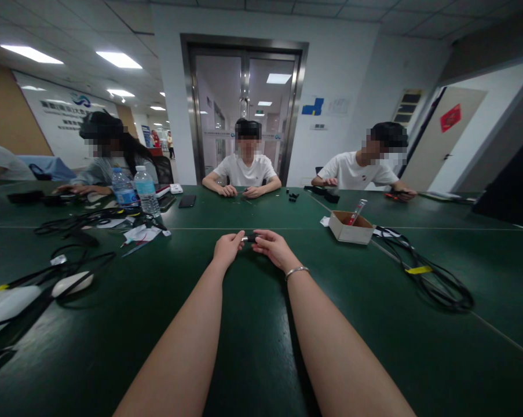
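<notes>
Between the two hands, just above the counter (253, 341), small dark piece (251, 238) with a silvery end. Held roughly level; one part or two joined, cannot tell at this size.

Left hand (227, 249): thumb and fingers drawn together in a pinch at the silvery end. Right hand (275, 249): thumb and forefinger nearly meeting on the dark end, other fingers loosely bent; metal bracelet (296, 271) at its wrist.

Step in hand, as I judge it: two-handed fingertip work on this piece, one hand per end. Next move seems to call for a steady left pinch, fine control from the right fingers, and both ends kept in line; so short a grip could slip.

Just beyond the right hand and to its right, open carton (352, 234) with a red-marked tube (357, 212) leaning in it. Farther right, coiled black cable (456, 301), yellow tag (419, 270) on it.

Left of the left hand, paper scraps (142, 233); past those, two water bottles (147, 194) and a dark phone (187, 201). Farther left, tangled cables (94, 218).

Straight beyond both hands, well apart, a seated co-worker (246, 172) in white, forearms on the far side.
</notes>
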The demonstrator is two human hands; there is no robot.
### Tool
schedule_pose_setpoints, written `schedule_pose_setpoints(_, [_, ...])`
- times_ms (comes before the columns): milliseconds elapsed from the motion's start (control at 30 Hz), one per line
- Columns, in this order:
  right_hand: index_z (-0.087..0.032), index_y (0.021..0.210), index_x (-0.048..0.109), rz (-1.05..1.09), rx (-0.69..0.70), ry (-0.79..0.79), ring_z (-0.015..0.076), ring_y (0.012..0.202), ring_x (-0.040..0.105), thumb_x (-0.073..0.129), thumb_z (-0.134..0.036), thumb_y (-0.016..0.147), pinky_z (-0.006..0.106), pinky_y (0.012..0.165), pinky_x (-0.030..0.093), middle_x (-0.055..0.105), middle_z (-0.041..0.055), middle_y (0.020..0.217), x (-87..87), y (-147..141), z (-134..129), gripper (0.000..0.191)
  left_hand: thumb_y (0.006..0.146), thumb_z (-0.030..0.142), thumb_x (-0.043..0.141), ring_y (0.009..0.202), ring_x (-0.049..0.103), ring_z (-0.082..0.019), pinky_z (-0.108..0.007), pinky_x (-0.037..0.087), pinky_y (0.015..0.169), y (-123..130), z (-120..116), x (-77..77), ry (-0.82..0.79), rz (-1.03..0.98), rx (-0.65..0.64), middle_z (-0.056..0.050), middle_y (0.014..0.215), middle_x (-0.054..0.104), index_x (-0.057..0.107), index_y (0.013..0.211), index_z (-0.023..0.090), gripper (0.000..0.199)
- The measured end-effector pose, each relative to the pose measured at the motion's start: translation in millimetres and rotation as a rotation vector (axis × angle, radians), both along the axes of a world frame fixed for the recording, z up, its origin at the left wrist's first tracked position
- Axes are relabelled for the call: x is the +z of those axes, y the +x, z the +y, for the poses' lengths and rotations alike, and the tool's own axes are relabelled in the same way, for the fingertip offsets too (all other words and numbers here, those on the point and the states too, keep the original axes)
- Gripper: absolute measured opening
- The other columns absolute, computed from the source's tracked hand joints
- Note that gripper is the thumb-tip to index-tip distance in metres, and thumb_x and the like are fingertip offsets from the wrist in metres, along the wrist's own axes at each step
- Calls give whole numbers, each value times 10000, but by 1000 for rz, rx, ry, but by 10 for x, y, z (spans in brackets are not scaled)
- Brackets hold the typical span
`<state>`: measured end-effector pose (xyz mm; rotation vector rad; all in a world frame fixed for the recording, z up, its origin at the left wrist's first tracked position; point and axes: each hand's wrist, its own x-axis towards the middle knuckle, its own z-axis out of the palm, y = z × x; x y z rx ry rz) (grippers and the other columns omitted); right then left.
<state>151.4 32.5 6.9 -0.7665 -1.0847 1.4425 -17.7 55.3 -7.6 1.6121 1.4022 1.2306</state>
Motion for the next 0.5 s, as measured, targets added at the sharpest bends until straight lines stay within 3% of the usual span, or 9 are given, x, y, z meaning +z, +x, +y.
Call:
schedule_pose_setpoints(167, [-135,915,654,-16,6,-12,129,649,666,698,-42,747,230,630,579,645,25,778,12,-6,-5,197,798,605,456,485,491,-143,-269,329,534,8,-43,36,3,39,20,-21,521,568,598,573,170,511])
schedule_pose_setpoints(300, [-104,826,637,-43,-35,-45,128,571,641,705,-120,776,223,566,562,641,38,667,10,-23,6,86,793,599,467,533,513,-152,-265,337,543,15,-46,21,29,23,-1,-28,579,592,624,639,166,486])
schedule_pose_setpoints(500, [-107,739,588,-71,-104,-64,105,446,570,742,-263,773,179,433,491,600,36,541,5,-34,28,222,786,495,531,627,541,-151,-254,371,598,49,-29,-1,60,12,-56,-26,678,626,648,752,162,355])
